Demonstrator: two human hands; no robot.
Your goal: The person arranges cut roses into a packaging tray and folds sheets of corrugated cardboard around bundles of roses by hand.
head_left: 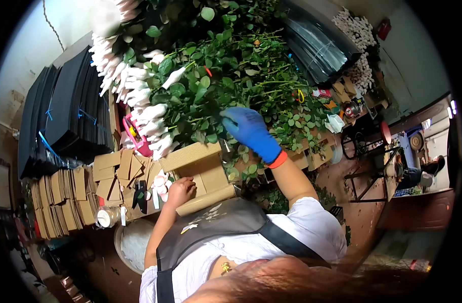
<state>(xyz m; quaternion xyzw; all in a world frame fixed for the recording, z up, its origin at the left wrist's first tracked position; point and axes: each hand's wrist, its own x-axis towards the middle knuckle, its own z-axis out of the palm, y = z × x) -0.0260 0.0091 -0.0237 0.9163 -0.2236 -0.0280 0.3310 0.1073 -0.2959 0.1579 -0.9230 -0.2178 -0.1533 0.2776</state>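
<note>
My right hand, in a blue glove with an orange cuff, is among the leafy rose stems. Its fingers are curled in at the dark leaves, closed on a stem whose exact grip is partly hidden. Bare and lower left, my left hand has bent fingers at the left end of a corrugated cardboard wrap. The cardboard lies curved in front of my apron, its far and near edges raised. Rose heads in white net sleeves point left just beyond it.
Black-handled cutters and pale petals lie left of the cardboard. Cardboard stacks, a roll of tape and black sheets stand farther left. A white round tub is below. A pink tape dispenser sits near the roses.
</note>
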